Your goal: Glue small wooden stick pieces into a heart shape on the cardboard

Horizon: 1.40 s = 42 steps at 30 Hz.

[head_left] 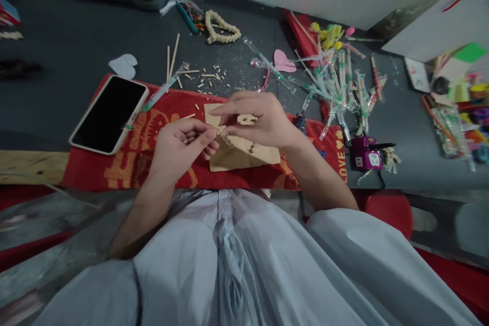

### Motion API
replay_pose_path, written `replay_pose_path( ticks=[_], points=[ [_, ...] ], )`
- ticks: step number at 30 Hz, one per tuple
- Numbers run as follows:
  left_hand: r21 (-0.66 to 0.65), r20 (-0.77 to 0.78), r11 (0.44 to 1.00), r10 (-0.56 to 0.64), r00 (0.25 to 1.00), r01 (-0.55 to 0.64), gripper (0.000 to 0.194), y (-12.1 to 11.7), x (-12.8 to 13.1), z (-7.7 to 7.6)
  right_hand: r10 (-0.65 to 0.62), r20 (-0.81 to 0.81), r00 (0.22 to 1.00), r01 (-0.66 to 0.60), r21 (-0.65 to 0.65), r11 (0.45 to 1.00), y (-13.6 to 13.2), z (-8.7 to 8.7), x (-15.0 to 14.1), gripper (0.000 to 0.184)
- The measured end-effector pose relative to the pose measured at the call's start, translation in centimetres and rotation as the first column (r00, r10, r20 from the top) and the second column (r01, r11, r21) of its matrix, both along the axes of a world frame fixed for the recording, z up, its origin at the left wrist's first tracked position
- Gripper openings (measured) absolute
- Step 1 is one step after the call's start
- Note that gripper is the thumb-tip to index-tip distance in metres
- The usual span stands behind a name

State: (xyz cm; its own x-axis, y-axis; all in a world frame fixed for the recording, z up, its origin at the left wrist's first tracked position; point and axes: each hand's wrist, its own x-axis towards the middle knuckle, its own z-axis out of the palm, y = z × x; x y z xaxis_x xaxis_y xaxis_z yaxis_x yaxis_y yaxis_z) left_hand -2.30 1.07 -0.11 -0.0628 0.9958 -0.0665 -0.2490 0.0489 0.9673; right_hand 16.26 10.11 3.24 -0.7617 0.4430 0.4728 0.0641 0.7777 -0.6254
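My left hand [178,145] is closed, with thumb and forefinger pinching one end of a small cream knobbly piece [219,129]. From the other side my right hand [267,119] pinches the same piece, its upper fingers reaching over it. Much of the piece is hidden by the fingertips. Under both hands lies a sheet of brown paper [244,162] on a red patterned towel [141,163]. A small cream ring-like shape [247,119] shows in the gap between my right fingers.
A phone [110,114] lies on the towel at left. Behind the towel are loose short stick bits [216,76] and a cream heart-shaped frame [223,30]. Several wrapped sticks [340,81] are piled at right, near a small purple device [365,153].
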Motion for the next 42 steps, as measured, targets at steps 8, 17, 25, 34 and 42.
replay_pose_path(
  ticks=[8,17,25,34,42],
  points=[
    [-0.065,0.019,0.997,-0.034,0.999,0.035,0.043,-0.1,0.0,1.1,0.111,-0.06,0.992,-0.118,-0.137,0.983,-0.7,0.2,0.1,0.029],
    [-0.052,0.044,0.996,-0.067,0.997,0.07,0.04,-0.3,0.1,0.8,0.092,-0.1,0.991,-0.101,-0.09,0.991,-1.2,0.5,0.0,0.023],
    [-0.036,0.121,0.997,0.066,0.99,-0.062,0.039,-0.7,0.7,0.8,-0.045,-0.162,0.986,0.034,-0.067,0.997,-1.6,-0.7,-0.3,0.027],
    [-0.021,0.091,0.994,0.11,0.99,-0.109,0.034,-1.0,0.9,1.3,-0.051,-0.21,0.976,0.049,-0.016,0.999,-2.2,-1.0,-0.5,0.027],
    [0.011,0.033,0.991,0.135,0.99,-0.136,0.031,-1.3,1.0,0.6,-0.033,-0.278,0.96,0.028,-0.02,0.999,-2.3,-0.9,-0.8,0.021]
  ],
)
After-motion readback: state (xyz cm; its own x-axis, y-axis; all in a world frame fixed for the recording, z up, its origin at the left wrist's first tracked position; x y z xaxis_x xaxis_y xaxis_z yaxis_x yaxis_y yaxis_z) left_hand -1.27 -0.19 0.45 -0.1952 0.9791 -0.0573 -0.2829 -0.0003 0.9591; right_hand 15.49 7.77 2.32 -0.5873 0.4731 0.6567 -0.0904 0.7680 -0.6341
